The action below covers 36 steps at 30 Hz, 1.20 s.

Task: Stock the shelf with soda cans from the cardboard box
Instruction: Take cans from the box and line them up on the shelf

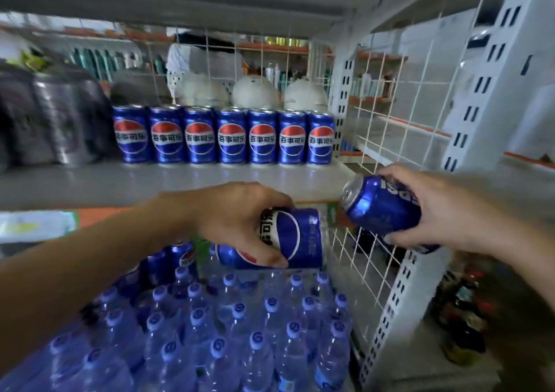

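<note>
Lying sideways, soda cans [303, 235] [381, 208] in left hand [240, 220], right hand [444, 208]

Before you, grey shelf [192, 183], seven blue cans [223, 137] upright in a row at its back, dark wrapped pack [51, 121] just left of them.

7 blue cans [232, 136] upright on shelf [180, 180]
</note>
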### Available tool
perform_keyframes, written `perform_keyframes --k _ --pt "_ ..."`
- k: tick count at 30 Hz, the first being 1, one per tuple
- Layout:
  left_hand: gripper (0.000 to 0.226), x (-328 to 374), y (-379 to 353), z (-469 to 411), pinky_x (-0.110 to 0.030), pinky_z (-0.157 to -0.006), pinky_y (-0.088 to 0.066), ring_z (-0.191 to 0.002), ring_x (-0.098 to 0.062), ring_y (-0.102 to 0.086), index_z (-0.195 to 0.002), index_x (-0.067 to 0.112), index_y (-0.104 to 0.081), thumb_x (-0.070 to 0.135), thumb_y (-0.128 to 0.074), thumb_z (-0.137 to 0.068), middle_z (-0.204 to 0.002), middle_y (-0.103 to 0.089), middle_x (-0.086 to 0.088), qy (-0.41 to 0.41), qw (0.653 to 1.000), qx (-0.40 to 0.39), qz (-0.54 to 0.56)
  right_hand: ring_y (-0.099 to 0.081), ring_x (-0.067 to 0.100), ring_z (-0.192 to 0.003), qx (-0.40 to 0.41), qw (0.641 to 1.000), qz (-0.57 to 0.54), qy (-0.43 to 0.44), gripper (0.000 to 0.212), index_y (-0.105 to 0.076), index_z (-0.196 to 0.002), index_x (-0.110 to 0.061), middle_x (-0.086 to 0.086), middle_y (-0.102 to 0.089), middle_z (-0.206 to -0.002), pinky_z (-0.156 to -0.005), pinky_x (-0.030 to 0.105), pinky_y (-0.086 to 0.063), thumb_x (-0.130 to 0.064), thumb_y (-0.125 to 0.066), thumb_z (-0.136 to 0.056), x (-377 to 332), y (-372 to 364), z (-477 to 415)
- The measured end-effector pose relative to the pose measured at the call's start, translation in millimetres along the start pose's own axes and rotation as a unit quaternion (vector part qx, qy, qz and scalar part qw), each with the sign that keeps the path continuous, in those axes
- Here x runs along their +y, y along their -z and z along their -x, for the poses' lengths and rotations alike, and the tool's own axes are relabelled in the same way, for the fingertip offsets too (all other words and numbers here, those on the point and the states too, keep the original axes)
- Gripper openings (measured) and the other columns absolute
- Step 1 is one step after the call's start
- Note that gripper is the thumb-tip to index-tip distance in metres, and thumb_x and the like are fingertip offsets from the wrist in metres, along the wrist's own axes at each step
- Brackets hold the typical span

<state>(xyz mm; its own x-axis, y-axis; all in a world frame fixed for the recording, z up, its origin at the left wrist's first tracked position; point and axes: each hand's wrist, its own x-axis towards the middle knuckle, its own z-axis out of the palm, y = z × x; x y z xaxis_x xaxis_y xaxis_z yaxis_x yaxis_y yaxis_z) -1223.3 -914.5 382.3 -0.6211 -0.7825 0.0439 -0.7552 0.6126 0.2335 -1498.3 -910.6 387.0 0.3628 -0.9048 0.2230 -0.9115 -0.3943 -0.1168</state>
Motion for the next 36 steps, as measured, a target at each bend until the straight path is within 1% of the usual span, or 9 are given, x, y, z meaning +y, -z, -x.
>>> perform_keyframes --k 4,7,10,18,22,25,29,32,36 --pt "0.065 -21 26 17 -0.008 -0.067 -0.047 -0.079 0.008 -0.054 -0.118 0.027 -0.050 0.048 -0.079 -0.065 -0.088 -0.053 0.023 0.053 0.996 0.073 -0.001 -0.059 0.010 -0.076 0.024 0.999 0.043 0.020 0.085 -0.032 -0.130 -0.035 -0.008 -0.058 -0.106 -0.062 0.022 -0.046 -0.034 -0.083 -0.062 -15 16 -37" --pt "0.070 -41 34 31 -0.018 -0.076 -0.050 -0.087 -0.002 -0.057 -0.126 0.026 -0.046 0.050 -0.075 -0.067 -0.098 -0.054 0.018 0.103 0.989 0.107 -0.021 -0.060 0.020 -0.093 0.039 0.995 0.084 0.030 0.088 -0.029 -0.136 -0.036 -0.004 -0.058 -0.123 -0.074 0.028 -0.048 -0.040 -0.080 -0.064 -26 15 -68" --pt "0.075 -59 39 43 -0.021 -0.078 -0.050 -0.095 -0.007 -0.056 -0.129 0.024 -0.045 0.051 -0.074 -0.065 -0.106 -0.054 0.014 0.133 0.980 0.150 -0.021 -0.056 0.021 -0.101 0.038 0.996 0.051 0.056 0.086 -0.033 -0.137 -0.033 -0.002 -0.054 -0.129 -0.080 0.032 -0.048 -0.034 -0.080 -0.065 -38 6 -98" --pt "0.077 -102 41 61 -0.024 -0.079 -0.048 -0.091 -0.010 -0.054 -0.135 0.023 -0.040 0.040 -0.077 -0.069 -0.106 -0.055 0.009 0.232 0.944 0.234 -0.001 -0.055 0.022 -0.109 -0.016 0.996 -0.003 0.083 0.086 -0.033 -0.138 -0.034 -0.002 -0.050 -0.134 -0.085 0.036 -0.049 -0.026 -0.081 -0.067 -69 -28 -152" --pt "0.100 -110 42 65 -0.023 -0.075 -0.046 -0.090 -0.012 -0.055 -0.135 0.025 -0.040 0.067 -0.067 -0.049 -0.101 -0.052 0.012 0.231 0.937 0.261 0.010 -0.058 0.021 -0.102 -0.029 0.996 0.010 0.080 0.085 -0.033 -0.138 -0.035 -0.002 -0.053 -0.129 -0.080 0.037 -0.053 -0.022 -0.079 -0.068 -74 -40 -162" --pt "0.089 -116 44 72 -0.024 -0.074 -0.050 -0.089 -0.010 -0.058 -0.134 0.024 -0.040 0.056 -0.075 -0.059 -0.100 -0.055 0.013 0.214 0.934 0.283 0.049 -0.054 0.022 -0.114 -0.035 0.996 0.012 0.076 0.084 -0.033 -0.141 -0.031 -0.001 -0.049 -0.136 -0.090 0.039 -0.049 -0.019 -0.077 -0.070 -82 -44 -165" --pt "0.093 -118 47 75 -0.016 -0.069 -0.046 -0.083 -0.001 -0.058 -0.131 0.020 -0.043 0.061 -0.069 -0.052 -0.094 -0.055 0.019 0.187 0.930 0.304 0.083 -0.043 0.020 -0.129 -0.025 0.995 0.026 0.092 0.088 -0.030 -0.145 -0.026 -0.002 -0.041 -0.146 -0.105 0.035 -0.038 -0.020 -0.078 -0.071 -86 -42 -163" --pt "0.093 -115 45 70 -0.022 -0.076 -0.049 -0.088 -0.007 -0.059 -0.128 0.021 -0.043 0.064 -0.067 -0.049 -0.096 -0.055 0.018 0.180 0.929 0.310 0.094 -0.031 0.016 -0.138 -0.014 0.992 -0.052 0.114 0.096 -0.022 -0.148 -0.028 -0.004 -0.029 -0.153 -0.109 0.030 -0.029 -0.023 -0.080 -0.072 -94 -38 -158" --pt "0.095 -113 41 58 -0.036 -0.083 -0.054 -0.096 -0.013 -0.062 -0.130 0.020 -0.043 0.065 -0.065 -0.049 -0.105 -0.061 0.009 0.164 0.934 0.303 0.097 -0.032 0.013 -0.137 -0.002 0.961 -0.234 0.144 0.096 -0.028 -0.144 -0.036 -0.008 -0.033 -0.150 -0.109 0.030 -0.029 -0.041 -0.080 -0.063 -115 -30 -157"
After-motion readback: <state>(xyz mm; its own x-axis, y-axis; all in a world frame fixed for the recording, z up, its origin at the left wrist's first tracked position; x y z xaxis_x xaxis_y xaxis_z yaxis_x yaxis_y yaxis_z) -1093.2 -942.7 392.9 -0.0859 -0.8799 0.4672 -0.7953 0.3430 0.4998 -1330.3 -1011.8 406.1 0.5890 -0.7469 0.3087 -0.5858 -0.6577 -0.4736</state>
